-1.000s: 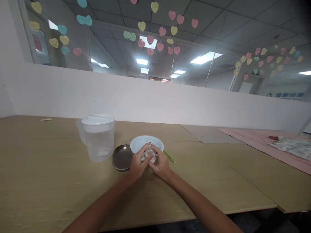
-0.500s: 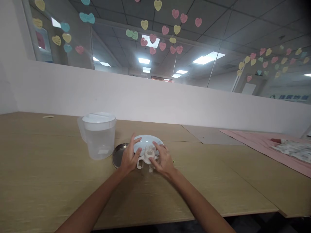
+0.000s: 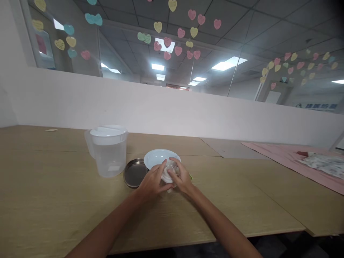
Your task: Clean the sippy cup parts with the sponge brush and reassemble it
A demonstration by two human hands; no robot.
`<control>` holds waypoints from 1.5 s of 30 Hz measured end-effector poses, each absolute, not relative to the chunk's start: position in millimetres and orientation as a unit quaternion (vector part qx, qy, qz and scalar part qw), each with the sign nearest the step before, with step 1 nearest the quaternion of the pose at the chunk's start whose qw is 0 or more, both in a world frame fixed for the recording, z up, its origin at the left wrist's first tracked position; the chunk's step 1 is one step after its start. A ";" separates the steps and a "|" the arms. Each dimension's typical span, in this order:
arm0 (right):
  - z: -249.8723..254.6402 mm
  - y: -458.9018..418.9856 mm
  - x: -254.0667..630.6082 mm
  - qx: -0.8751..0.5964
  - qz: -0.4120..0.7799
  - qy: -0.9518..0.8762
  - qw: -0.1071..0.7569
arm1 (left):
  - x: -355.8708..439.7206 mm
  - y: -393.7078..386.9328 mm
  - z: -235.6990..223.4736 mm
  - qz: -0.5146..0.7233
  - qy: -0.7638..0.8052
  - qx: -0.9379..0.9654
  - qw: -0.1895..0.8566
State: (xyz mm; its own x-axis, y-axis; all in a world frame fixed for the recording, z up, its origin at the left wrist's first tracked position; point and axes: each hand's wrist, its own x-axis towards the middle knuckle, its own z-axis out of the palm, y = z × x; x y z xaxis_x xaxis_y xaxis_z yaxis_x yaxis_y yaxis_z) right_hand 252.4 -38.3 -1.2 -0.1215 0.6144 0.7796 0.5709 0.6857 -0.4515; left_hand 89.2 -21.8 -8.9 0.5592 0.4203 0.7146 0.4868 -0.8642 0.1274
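Between my hands is a baby bottle (image 3: 168, 176) with a white collar and a clear dome cap; in the earlier frame its white side handles show. My left hand (image 3: 152, 182) closes round its left side, thumb low across the front. My right hand (image 3: 183, 178) grips the right side, with the thumb on the collar and a finger over the cap. Fingers cover the handles and most of the clear body. Just behind the bottle sits a white bowl (image 3: 154, 157). A round metal dish (image 3: 133, 174) lies beside my left hand, partly hidden by it.
Left of the dish stands a clear lidded pitcher (image 3: 110, 157). A pink cloth (image 3: 271, 157) lies far right with a patterned bundle (image 3: 324, 165) on it. The table (image 3: 67, 200) meets a white wall at the back; its front edge is near me.
My left hand, apart from the bottle before, has moved right and closed on it. The bottle has shifted slightly right and its handles are now covered. My right hand keeps its hold.
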 end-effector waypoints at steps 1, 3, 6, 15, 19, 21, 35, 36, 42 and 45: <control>-1.3 -38.8 252.5 -0.398 0.031 -0.743 0.537 | 89.6 -21.8 -9.9 -0.394 -0.257 -0.882 0.038; -1.9 -39.6 252.7 -0.400 0.040 -0.739 0.540 | 90.1 -21.7 -10.6 -0.392 -0.261 -0.882 0.027; -4.9 -39.6 252.3 -0.397 0.024 -0.737 0.546 | 90.4 -22.1 -9.1 -0.390 -0.275 -0.879 0.008; 2.6 -30.7 257.7 -0.417 -0.125 -0.615 0.657 | 87.5 -22.2 -5.1 -0.378 -0.275 -0.884 0.018; -1.5 -19.7 260.6 -0.450 -0.023 -0.683 0.575 | 86.2 -20.2 -6.3 -0.376 -0.272 -0.885 0.029; -7.8 -13.4 262.2 -0.443 0.027 -0.698 0.562 | 85.8 -19.7 -6.6 -0.377 -0.270 -0.886 0.030; -12.9 -10.5 264.5 -0.421 0.095 -0.758 0.489 | 86.8 -21.6 -5.9 -0.377 -0.273 -0.885 0.009; -12.3 -10.9 264.4 -0.421 0.093 -0.759 0.487 | 86.9 -22.0 -5.5 -0.378 -0.274 -0.884 0.008; -9.3 -11.0 265.9 -0.421 0.086 -0.776 0.461 | 87.7 -23.0 -3.5 -0.375 -0.275 -0.885 0.001; -8.8 -10.5 266.5 -0.418 0.083 -0.784 0.452 | 87.8 -22.2 -4.2 -0.382 -0.274 -0.883 0.001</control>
